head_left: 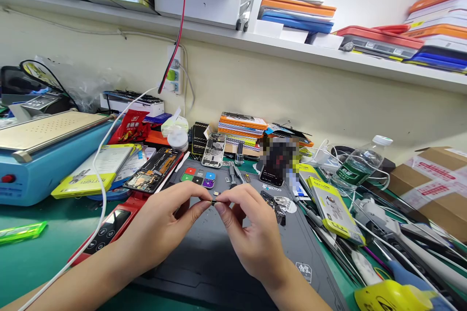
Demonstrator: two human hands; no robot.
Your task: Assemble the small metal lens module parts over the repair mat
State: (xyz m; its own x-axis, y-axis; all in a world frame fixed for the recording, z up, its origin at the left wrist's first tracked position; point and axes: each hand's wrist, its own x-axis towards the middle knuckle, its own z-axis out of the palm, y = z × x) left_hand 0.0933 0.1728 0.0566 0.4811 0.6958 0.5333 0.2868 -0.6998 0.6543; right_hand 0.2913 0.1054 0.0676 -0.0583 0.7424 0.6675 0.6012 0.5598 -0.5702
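Over the dark grey work mat (204,257), both my hands meet fingertip to fingertip. My left hand (164,216) pinches one side of a small dark electronic part (214,202), thumb and forefinger closed on it. The other side is pinched by my right hand (251,228). A pale, squarish bit shows just above the fingertips; whether it belongs to the part I cannot tell. Beyond the hands are a block of coloured squares (198,178) and grey screwdrivers (233,175). An opened phone (155,170) lies to the left, and a phone with its inside showing (214,149) leans behind.
A red device with buttons (109,228) sits by my left forearm, under a white cable (104,170). At left stands a blue heating plate (54,160). Yellow battery boxes (335,209), tweezers (333,252), a water bottle (361,163) and a yellow bottle (392,296) crowd the right side.
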